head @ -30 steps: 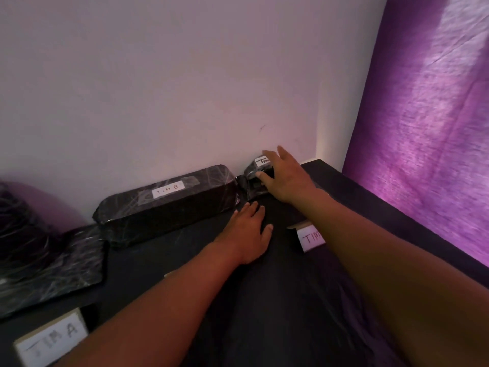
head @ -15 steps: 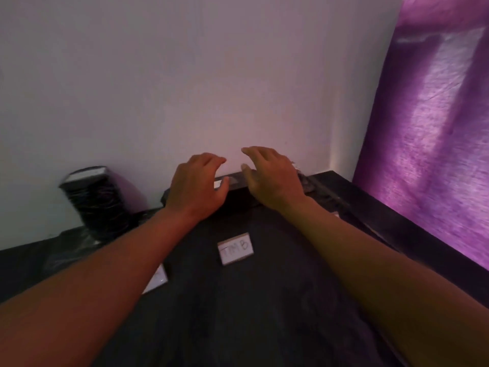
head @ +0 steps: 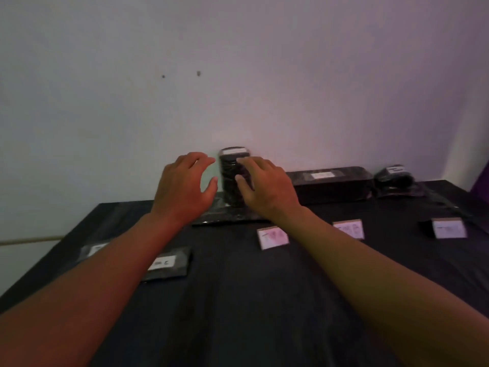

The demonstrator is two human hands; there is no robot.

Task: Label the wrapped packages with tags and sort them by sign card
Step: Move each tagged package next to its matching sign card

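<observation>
Bare forearms, unsleeved, ringless hands (head: pixel 185 186)

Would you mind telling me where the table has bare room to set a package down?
Bare cloth spans the near table between the forearms, below the sign cards. The back edge by the wall is crowded: upright package, long package, both hands.

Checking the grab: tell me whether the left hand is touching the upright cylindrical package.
Apart. The head view shows pale wall between the left hand and the upright cylindrical package.

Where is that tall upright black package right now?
In the head view, the tall wrapped package stands against the wall at centre, between the left hand and right hand, left of the long wrapped box.
</observation>
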